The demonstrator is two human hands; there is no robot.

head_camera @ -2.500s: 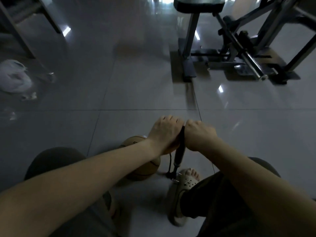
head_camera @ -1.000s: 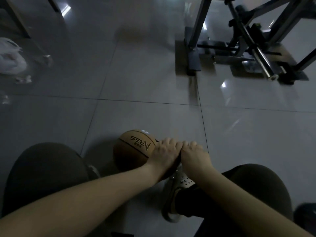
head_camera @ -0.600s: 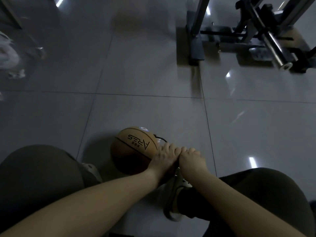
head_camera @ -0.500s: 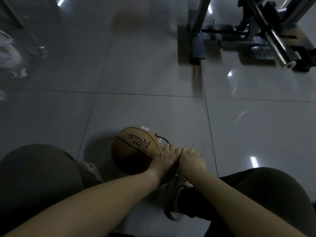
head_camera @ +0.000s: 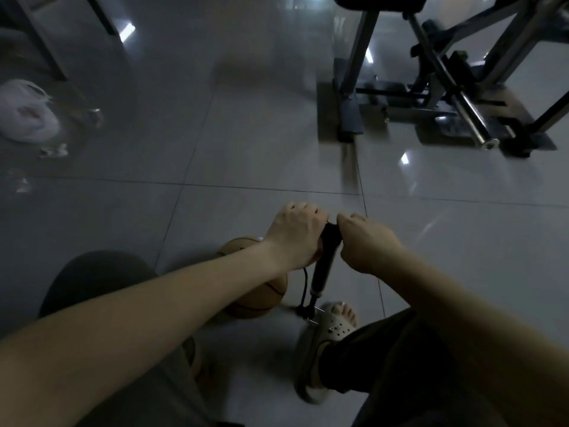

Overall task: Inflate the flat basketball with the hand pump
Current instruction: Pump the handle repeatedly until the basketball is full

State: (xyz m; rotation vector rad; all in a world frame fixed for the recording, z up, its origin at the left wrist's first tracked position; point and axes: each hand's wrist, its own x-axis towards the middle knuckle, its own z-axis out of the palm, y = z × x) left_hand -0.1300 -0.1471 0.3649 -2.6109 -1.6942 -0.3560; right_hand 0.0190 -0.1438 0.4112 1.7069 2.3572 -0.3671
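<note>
A tan basketball (head_camera: 258,298) lies on the tiled floor between my knees, mostly hidden behind my left forearm. A black hand pump (head_camera: 321,271) stands upright just right of it, its base by my right sandal (head_camera: 326,329). A thin black hose (head_camera: 304,285) runs from the pump's foot up towards the ball. My left hand (head_camera: 294,234) and my right hand (head_camera: 366,243) each grip one side of the pump's T-handle, which is raised high above the barrel.
A weight bench and barbell rack (head_camera: 446,87) stand at the back right. A white plastic bag (head_camera: 26,117) and scraps lie at the far left beside furniture legs (head_camera: 46,41). My knees flank the ball and pump.
Both hands have pulled the pump handle up from its low position by the ball, and my head has lifted, so the view has tilted up.
</note>
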